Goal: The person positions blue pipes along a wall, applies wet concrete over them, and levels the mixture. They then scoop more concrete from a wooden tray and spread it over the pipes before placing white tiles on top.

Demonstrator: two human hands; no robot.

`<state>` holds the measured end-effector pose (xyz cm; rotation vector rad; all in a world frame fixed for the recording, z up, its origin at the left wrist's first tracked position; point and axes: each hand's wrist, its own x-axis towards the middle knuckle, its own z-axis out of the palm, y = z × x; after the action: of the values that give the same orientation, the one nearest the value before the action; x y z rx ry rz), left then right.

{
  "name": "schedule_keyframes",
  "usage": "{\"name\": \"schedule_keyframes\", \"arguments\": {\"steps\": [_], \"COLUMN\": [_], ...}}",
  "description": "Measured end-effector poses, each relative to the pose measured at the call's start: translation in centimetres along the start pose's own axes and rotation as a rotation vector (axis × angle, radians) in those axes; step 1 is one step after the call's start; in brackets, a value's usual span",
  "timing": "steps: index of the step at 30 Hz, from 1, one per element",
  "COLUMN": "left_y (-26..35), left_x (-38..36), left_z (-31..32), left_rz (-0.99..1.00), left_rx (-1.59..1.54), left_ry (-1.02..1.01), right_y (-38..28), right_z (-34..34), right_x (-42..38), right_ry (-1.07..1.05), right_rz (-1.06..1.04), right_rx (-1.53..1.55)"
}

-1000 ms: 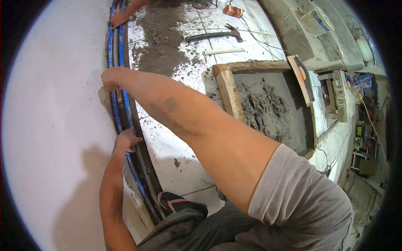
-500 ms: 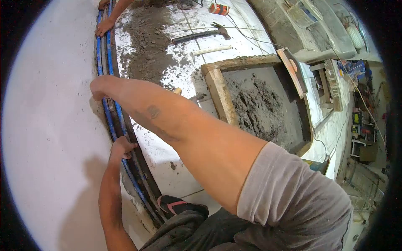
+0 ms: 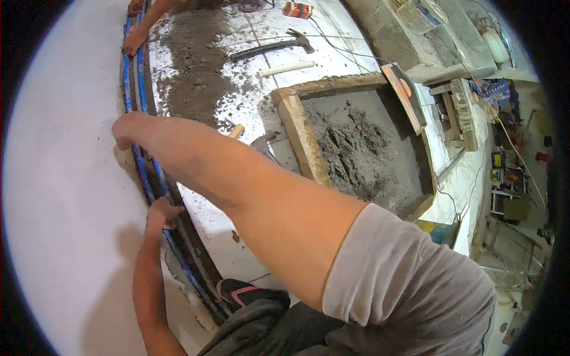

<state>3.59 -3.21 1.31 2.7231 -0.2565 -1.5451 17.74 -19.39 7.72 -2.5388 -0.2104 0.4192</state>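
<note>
Blue pipes [image 3: 141,172] run in a narrow channel along the foot of the pale wall. My left hand [image 3: 163,213] is closed round them low in the view, its thumb lying across toward the tiles. Farther up, my right hand [image 3: 126,129] is at the pipes on the wall side; its fingers are mostly hidden behind the hand and wrist. My right forearm crosses over the tiled floor. Near the top, a co-worker's hand [image 3: 135,41] touches the same pipes, and part of the other hand shows at the top edge.
Loose mortar [image 3: 193,65] lies on the tiles beside the channel. A wooden-framed tray [image 3: 306,139] holds wet mortar, with a float [image 3: 404,98] on its far edge. A hammer [image 3: 267,50], a wooden-handled tool [image 3: 236,131], an orange box [image 3: 297,9] and cables are on the floor.
The whole scene has shifted slightly left in the view. Both my hands remain at about the same places along the pipes, and so does the co-worker's hand.
</note>
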Motion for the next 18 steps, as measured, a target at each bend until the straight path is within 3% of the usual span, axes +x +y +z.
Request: {"name": "schedule_keyframes", "arguments": {"steps": [3,5,7,9,12,18], "left_y": [-2.5,-1.4,-7.1,-9.8,-9.3,-8.3], "left_x": [3.0,2.5,10.9,13.6,9.5,8.8], "left_z": [0.7,0.8,3.3,5.5,4.8,4.5], "left_rz": [0.070,0.030,0.250,0.432,0.606,0.433], "left_rx": [-0.032,-0.028,0.018,0.106,0.250,0.204], "left_ry": [-0.045,-0.058,-0.084,0.043,0.395,0.285], "right_y": [-0.1,-3.1,-4.7,-5.0,-5.3,-6.0], "right_z": [0.8,-0.8,-2.6,-3.5,-4.0,-5.2], "right_x": [0.8,-2.2,-3.3,-3.4,-4.9,-10.0], "right_ry": [0.028,0.010,-0.067,-0.154,-0.149,-0.143], "right_rz": [-0.026,0.129,0.166,0.110,0.080,0.037], "right_rx": [-0.038,-0.105,-0.149,-0.164,-0.156,-0.103]}}
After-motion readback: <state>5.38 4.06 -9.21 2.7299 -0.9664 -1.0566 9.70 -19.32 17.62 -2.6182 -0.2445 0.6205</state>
